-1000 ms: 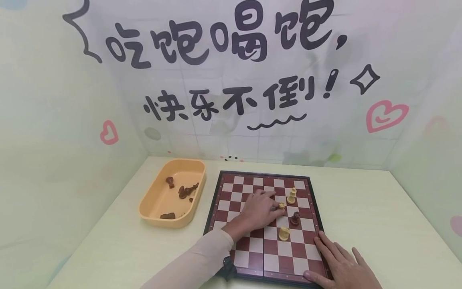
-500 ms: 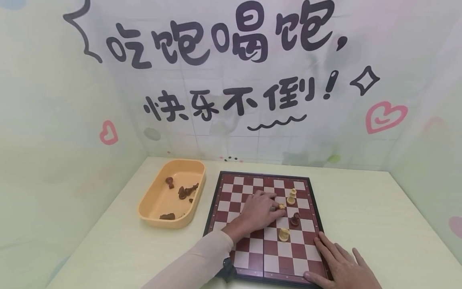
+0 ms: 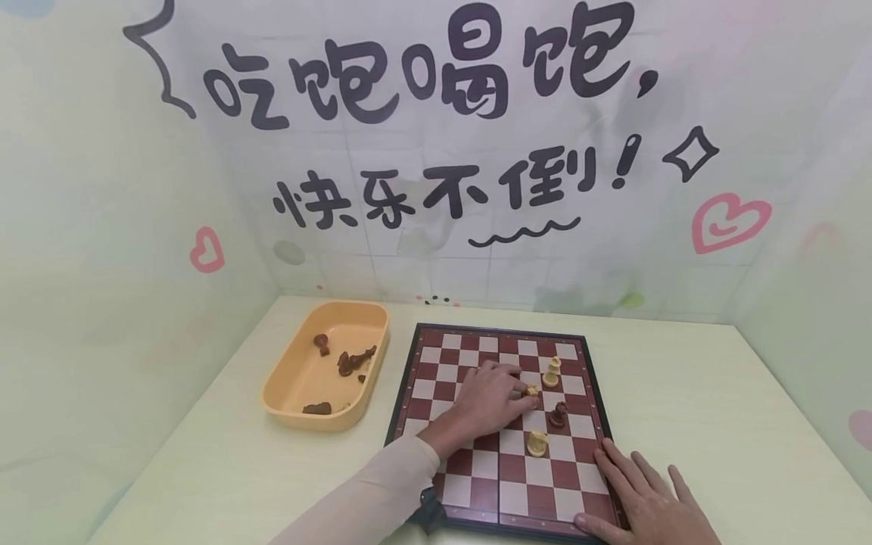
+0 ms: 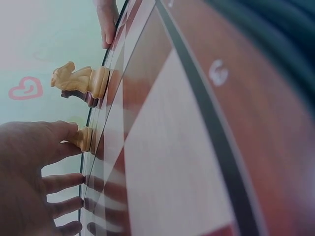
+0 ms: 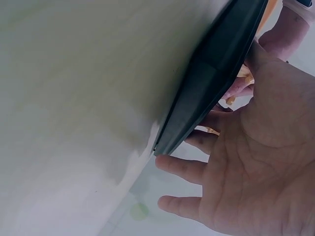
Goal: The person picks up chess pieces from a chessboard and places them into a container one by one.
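Note:
My left hand reaches over the chessboard and pinches a cream chess piece between thumb and index finger. The piece's base stands on the board; the fingers partly hide its upper part. The other fingers are spread just over the squares. Close by stands a cream knight, with a dark brown chess piece behind it in the left wrist view. Another cream chess piece is upright farther back. My right hand rests on the board's right edge, fingers extended.
To the left of the board, a yellow-orange tray holds several dark brown chess pieces lying down. Behind the pale table rises a printed wall covering with large dark characters and pink hearts.

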The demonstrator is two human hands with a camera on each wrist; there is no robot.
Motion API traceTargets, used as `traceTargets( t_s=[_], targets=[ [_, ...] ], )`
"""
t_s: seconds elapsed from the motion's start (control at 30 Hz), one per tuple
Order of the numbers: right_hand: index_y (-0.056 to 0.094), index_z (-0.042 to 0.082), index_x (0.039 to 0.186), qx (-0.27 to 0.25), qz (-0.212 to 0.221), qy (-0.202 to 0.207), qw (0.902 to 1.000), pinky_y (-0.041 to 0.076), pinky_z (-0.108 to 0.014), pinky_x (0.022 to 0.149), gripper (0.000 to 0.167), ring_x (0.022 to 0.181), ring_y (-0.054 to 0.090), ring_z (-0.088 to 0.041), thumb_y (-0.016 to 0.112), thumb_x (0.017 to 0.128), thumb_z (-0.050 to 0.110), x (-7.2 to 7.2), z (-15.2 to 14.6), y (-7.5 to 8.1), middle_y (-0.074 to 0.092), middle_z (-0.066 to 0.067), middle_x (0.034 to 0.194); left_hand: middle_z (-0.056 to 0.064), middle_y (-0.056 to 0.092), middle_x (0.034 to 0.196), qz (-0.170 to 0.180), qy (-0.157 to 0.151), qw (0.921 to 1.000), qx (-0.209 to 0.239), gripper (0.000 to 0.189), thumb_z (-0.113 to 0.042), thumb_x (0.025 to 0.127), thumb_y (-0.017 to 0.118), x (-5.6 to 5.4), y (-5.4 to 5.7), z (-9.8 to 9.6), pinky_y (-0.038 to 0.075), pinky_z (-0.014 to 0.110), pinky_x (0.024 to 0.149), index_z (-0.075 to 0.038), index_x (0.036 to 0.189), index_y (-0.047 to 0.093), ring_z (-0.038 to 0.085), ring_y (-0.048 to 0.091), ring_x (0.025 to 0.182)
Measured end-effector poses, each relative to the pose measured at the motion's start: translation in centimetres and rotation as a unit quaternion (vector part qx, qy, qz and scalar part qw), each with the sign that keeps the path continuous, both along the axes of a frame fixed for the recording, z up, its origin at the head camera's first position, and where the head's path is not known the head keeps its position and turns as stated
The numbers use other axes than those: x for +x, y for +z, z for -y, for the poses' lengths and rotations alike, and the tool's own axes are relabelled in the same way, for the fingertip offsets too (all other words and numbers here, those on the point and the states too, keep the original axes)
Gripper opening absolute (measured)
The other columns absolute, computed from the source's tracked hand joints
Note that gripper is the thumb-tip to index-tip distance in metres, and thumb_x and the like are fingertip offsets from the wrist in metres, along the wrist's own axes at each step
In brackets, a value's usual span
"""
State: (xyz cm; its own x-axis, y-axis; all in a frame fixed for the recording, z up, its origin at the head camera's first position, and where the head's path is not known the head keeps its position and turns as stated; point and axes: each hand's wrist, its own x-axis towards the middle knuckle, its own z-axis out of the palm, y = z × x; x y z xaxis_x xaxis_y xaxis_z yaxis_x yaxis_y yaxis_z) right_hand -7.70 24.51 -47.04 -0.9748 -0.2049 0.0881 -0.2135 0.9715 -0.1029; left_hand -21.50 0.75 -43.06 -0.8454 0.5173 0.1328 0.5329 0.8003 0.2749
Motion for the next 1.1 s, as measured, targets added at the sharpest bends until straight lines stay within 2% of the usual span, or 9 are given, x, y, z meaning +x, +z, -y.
traceTargets(
  t_s=[0.4, 0.7, 1.1],
  targets=[
    [0.06, 0.011, 0.142, 0.007, -0.014, 0.003, 0.9999, 0.033, -0.072, 0.1, 0.098, 0.129, 0.052, -0.039, 0.06, 0.076, 0.084, 0.0, -0.17, -0.13, 0.051, -0.007, 0.149, -0.002, 0.059, 0.141, -0.002, -0.004, 1.0, -0.001, 0.035, -0.047, 0.101, 0.058, -0.11, -0.09, 0.02, 0.045, 0.045, 0.096, -0.025, 0.119, 0.078, 0.025, 0.052, 0.128],
    [0.059, 0.011, 0.143, 0.0, 0.004, 0.001, 1.0, 0.033, -0.072, 0.101, 0.099, 0.129, 0.051, -0.04, 0.061, 0.076, 0.084, -0.02, -0.05, 0.1, 0.05, -0.008, 0.15, -0.002, 0.061, 0.139, 0.003, -0.004, 0.9999, 0.013, 0.034, -0.045, 0.101, 0.06, -0.05, -0.17, 0.33, 0.046, 0.045, 0.094, -0.023, 0.119, 0.078, 0.024, 0.054, 0.125],
    [0.059, 0.011, 0.143, 0.001, -0.001, 0.002, 1.0, 0.034, -0.071, 0.101, 0.098, 0.129, 0.052, -0.04, 0.061, 0.077, 0.083, 0.0, -0.03, 0.0, 0.05, -0.008, 0.15, -0.003, 0.063, 0.135, -0.001, -0.005, 0.9999, 0.016, 0.035, -0.046, 0.102, 0.057, -0.19, -0.26, 0.58, 0.047, 0.044, 0.093, -0.024, 0.119, 0.079, 0.023, 0.055, 0.123]
  ],
)
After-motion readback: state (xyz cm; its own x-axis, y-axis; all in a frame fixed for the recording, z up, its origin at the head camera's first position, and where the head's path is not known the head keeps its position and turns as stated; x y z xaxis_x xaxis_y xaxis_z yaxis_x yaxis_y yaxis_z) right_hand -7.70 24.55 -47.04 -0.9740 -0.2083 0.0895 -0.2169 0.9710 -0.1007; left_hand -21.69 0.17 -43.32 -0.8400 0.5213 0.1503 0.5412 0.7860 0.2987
